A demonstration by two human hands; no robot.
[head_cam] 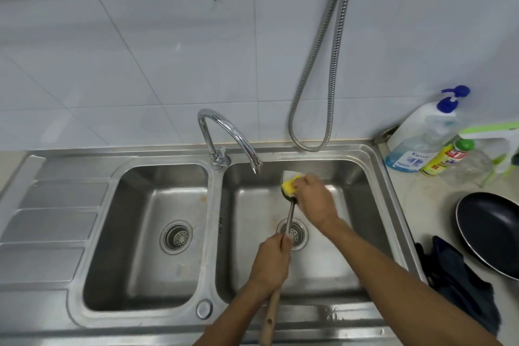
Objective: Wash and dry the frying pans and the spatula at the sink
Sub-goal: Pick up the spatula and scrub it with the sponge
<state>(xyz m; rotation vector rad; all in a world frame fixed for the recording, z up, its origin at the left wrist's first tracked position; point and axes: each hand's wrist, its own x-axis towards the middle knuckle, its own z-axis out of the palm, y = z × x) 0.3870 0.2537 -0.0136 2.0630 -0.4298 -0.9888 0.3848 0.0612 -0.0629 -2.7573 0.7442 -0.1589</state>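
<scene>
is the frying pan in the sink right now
No, the frying pan lies on the counter to the right of the sink, outside both basins.

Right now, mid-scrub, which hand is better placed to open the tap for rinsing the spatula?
Right, probably. The right hand holds only the sponge, close to the tap, and could drop it; the left hand grips the spatula handle and has to hold it over the right basin.
</scene>
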